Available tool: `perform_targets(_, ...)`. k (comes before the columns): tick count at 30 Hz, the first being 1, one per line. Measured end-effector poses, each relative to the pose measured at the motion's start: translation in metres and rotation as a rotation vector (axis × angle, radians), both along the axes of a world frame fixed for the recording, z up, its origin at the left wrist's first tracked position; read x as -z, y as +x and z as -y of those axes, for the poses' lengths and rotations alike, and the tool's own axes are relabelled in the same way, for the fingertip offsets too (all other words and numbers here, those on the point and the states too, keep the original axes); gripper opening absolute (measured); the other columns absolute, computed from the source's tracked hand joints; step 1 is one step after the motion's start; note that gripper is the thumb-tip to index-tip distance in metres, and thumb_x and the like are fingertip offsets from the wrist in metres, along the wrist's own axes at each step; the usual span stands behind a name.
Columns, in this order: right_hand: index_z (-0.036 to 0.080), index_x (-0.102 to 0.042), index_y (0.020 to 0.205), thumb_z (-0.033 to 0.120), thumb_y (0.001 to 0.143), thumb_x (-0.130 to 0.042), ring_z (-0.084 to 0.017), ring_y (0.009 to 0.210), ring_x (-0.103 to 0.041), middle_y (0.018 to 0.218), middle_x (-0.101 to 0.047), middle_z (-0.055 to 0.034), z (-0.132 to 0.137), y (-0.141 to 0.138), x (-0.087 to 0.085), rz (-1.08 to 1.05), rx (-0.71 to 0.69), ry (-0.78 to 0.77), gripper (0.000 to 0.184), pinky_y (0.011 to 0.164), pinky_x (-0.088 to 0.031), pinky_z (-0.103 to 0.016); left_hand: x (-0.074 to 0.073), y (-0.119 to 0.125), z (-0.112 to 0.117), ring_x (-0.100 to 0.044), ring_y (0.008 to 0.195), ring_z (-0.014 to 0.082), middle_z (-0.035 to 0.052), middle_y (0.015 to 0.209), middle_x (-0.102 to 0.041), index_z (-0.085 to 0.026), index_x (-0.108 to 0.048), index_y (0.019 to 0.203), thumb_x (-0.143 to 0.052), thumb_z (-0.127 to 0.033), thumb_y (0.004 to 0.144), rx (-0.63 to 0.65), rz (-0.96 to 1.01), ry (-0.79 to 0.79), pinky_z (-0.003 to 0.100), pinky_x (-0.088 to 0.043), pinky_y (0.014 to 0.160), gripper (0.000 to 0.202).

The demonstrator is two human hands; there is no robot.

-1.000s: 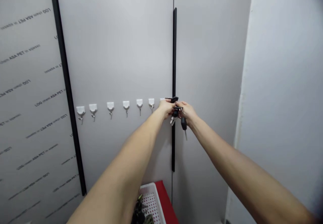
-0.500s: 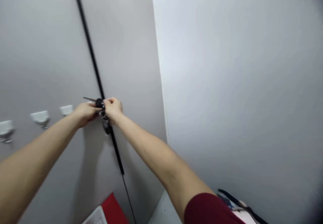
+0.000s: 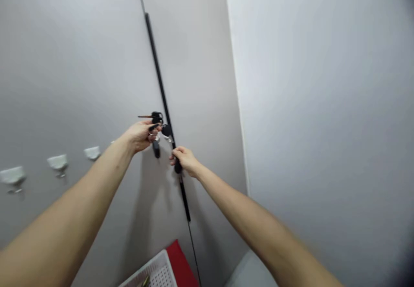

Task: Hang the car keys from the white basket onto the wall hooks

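Note:
My left hand (image 3: 141, 136) is closed around a bunch of keys (image 3: 157, 118) with black heads. One blade points left above my fingers, and a dark fob (image 3: 156, 149) hangs below them. Another black-headed key (image 3: 166, 130) sits at the right side of the bunch, close to the long black handle (image 3: 157, 69). My right hand (image 3: 186, 159), lower and to the right, pinches a black-headed key (image 3: 177, 166) in front of the same handle. The handle runs along the seam of a grey cabinet door (image 3: 97, 62). Some fingertips are blurred.
Several white hooks (image 3: 58, 162) are fixed to the door on the left. Below stand a white perforated basket (image 3: 166, 263) and a red object (image 3: 181, 265). A pale wall (image 3: 317, 84) rises on the right.
My hands were together at the handle and are now apart, the right one lower. The keys have spread between them. The view has shifted, so the handle appears further right.

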State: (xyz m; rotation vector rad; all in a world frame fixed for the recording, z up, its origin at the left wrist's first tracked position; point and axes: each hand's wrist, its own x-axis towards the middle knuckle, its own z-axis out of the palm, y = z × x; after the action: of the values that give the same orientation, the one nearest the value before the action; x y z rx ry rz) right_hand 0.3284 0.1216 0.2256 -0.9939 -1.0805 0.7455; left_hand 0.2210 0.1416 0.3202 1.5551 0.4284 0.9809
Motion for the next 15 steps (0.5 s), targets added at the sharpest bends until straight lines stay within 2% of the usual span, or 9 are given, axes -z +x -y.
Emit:
perform_targets(1, 0.015, -0.038, 0.058, 0.015, 0.068, -0.036, -0.002, 0.034, -0.042, 0.050, -0.047, 0.0057, 0.006, -0.001, 0.009, 0.011, -0.024, -0.012, 0.010, 0.038, -0.031, -0.014, 0.012, -0.009, 0.005, -0.026, 0.029, -0.0029, -0.0045, 0.043, -0.041, -0.009, -0.043, 0.057, -0.036, 0.000, 0.065, -0.023, -0.066, 0.057, 0.008, -0.014, 0.028, 0.014)
perform_targets(3, 0.015, -0.039, 0.061, 0.019, 0.067, -0.039, -0.003, 0.038, -0.045, 0.053, -0.050, 0.0045, 0.016, -0.007, 0.032, 0.027, -0.109, -0.071, 0.007, 0.039, -0.034, -0.015, 0.049, -0.031, 0.012, -0.031, 0.032, -0.0010, -0.0042, 0.046, -0.044, -0.010, -0.048, 0.063, -0.044, -0.005, 0.060, -0.089, -0.228, 0.128, 0.010, -0.018, 0.030, 0.007)
perform_targets(5, 0.015, -0.040, 0.062, 0.021, 0.065, -0.040, -0.005, 0.041, -0.047, 0.054, -0.052, 0.0034, 0.023, -0.020, 0.060, 0.054, -0.205, -0.164, 0.007, 0.040, -0.035, -0.016, 0.101, -0.056, 0.015, -0.033, 0.034, 0.0011, -0.0046, 0.046, -0.044, -0.011, -0.051, 0.070, -0.047, -0.009, 0.059, -0.168, -0.395, 0.146, 0.012, -0.022, 0.033, 0.012)
perform_targets(8, 0.015, -0.040, 0.062, 0.020, 0.064, -0.039, -0.006, 0.040, -0.048, 0.048, -0.051, 0.0038, 0.029, -0.053, 0.113, 0.111, -0.315, -0.327, 0.005, 0.037, -0.031, -0.015, 0.183, -0.095, 0.018, -0.034, 0.038, 0.0032, -0.0044, 0.047, -0.044, -0.012, -0.053, 0.067, -0.043, -0.013, 0.060, -0.290, -0.600, 0.188, 0.015, -0.026, 0.038, 0.012)
perform_targets(10, 0.015, -0.040, 0.061, 0.018, 0.062, -0.038, -0.006, 0.039, -0.047, 0.043, -0.049, 0.0047, 0.030, -0.079, 0.149, 0.137, -0.361, -0.410, 0.003, 0.036, -0.028, -0.014, 0.229, -0.119, 0.019, -0.039, 0.045, 0.0055, -0.0030, 0.050, -0.047, -0.013, -0.054, 0.068, -0.040, -0.011, 0.061, -0.406, -0.703, 0.240, 0.016, -0.030, 0.045, 0.016)
perform_targets(12, 0.015, -0.042, 0.061, 0.016, 0.060, -0.039, -0.006, 0.039, -0.045, 0.043, -0.048, 0.0051, 0.028, -0.101, 0.179, 0.168, -0.377, -0.447, 0.004, 0.037, -0.028, -0.015, 0.262, -0.139, 0.020, -0.044, 0.053, 0.0079, -0.0007, 0.056, -0.051, -0.013, -0.054, 0.072, -0.037, -0.010, 0.062, -0.518, -0.783, 0.280, 0.018, -0.034, 0.052, 0.020)
perform_targets(15, 0.014, -0.047, 0.063, 0.016, 0.059, -0.040, -0.006, 0.046, -0.046, 0.050, -0.050, 0.0037, 0.021, -0.120, 0.207, 0.257, -0.353, -0.440, 0.009, 0.044, -0.033, -0.018, 0.292, -0.159, 0.023, -0.047, 0.068, 0.0104, 0.0035, 0.073, -0.055, -0.014, -0.054, 0.079, -0.033, -0.009, 0.064, -0.582, -0.833, 0.389, 0.021, -0.035, 0.065, 0.026)
